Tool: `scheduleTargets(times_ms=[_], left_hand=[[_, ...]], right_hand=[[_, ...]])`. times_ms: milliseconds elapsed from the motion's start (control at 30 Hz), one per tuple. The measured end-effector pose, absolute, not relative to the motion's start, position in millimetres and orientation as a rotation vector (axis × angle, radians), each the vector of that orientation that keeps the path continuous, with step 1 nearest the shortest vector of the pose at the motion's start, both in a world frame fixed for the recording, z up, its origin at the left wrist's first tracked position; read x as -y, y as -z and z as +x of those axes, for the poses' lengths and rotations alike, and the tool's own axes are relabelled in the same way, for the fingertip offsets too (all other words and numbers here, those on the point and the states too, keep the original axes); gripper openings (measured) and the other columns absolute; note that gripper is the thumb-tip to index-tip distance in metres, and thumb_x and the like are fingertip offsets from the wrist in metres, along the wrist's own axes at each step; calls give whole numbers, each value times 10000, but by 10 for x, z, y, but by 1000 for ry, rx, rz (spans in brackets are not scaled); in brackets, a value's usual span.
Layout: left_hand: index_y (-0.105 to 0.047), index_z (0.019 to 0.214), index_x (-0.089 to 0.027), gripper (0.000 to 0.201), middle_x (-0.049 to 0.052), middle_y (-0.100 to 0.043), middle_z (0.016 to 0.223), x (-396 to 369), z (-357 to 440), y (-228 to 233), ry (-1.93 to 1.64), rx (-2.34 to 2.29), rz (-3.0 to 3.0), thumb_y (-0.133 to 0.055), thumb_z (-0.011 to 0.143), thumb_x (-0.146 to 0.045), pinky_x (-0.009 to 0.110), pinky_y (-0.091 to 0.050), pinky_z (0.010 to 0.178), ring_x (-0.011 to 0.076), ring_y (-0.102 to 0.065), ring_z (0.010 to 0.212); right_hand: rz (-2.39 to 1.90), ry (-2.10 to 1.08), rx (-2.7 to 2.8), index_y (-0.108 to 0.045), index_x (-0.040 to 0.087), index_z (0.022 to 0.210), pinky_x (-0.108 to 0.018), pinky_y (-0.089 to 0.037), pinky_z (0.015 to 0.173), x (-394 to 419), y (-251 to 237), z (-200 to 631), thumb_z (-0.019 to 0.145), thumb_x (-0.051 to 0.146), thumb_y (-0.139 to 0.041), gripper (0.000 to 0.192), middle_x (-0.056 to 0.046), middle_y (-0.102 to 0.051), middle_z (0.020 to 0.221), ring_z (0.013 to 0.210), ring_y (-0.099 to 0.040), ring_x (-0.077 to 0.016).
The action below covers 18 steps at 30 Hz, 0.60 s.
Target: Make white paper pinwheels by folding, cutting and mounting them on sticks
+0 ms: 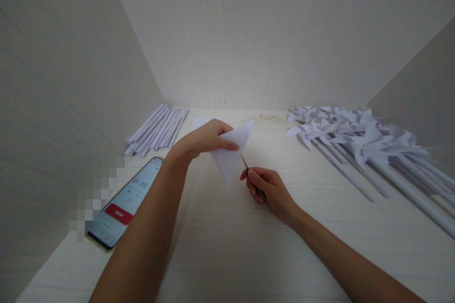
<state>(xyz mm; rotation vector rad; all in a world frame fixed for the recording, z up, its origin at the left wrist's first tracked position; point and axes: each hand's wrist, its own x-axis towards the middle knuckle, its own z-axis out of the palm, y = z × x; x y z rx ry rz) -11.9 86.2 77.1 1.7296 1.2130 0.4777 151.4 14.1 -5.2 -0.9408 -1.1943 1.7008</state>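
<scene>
Your left hand (204, 139) pinches a white folded paper triangle (231, 156) between thumb and fingers, holding it above the pale wooden tabletop (249, 246) with its point down. Just right of the paper, your right hand (268, 191) is closed around a thin dark metal tool (246, 164) whose tip touches the paper's edge. Well left of the paper lies a row of white rolled paper sticks (158, 130), and a smartphone with a timer screen (124, 203). Well right of the paper lies a heap of white paper pinwheels on sticks (362, 144)
</scene>
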Motion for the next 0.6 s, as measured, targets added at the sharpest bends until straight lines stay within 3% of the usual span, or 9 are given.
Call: scheduleTargets(times_ms=[600], left_hand=[[-620, 589, -142, 123, 4, -577, 551, -893, -139, -746, -452, -1196, 1760, -626, 542, -255, 211, -339, 455, 115, -502, 492]], right_hand=[[-980, -1681, 1192, -570, 142, 695, -191, -145, 328, -139, 58, 1511, 725, 394, -549, 255, 75, -382, 434, 327, -276, -24]])
